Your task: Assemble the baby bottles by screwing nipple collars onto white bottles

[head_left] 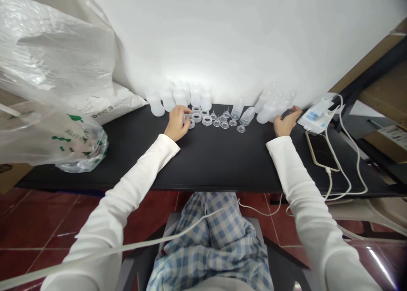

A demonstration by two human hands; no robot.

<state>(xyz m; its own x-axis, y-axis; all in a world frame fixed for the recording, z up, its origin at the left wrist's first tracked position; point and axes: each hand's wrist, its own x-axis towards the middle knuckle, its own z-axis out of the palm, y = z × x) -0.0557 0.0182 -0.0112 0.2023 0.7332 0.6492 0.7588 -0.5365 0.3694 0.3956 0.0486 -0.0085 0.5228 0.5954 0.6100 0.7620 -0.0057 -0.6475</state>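
Note:
My left hand [177, 123] is at the left end of a group of translucent ring collars [207, 120], its thumb and fingers curled about one collar at the group's edge. Small clear silicone teats [224, 124] lie right of the collars. Two clear domed caps [247, 115] lean beyond the teats. Open-necked milky baby bottles [180, 97] stand behind my left hand, against the wall. My right hand [287, 120] rests beside a cluster of bottles with clear domed tops [267, 111]. Its thumb and fingers are apart, and I see nothing held between them.
A bulky plastic bag [79, 142] and a white sack [114, 102] occupy the left side of the black table [219, 164]. On the right lie a charging phone [321, 150], a white box-shaped device [315, 116] and loose cables [358, 155]. One cable crosses my lap.

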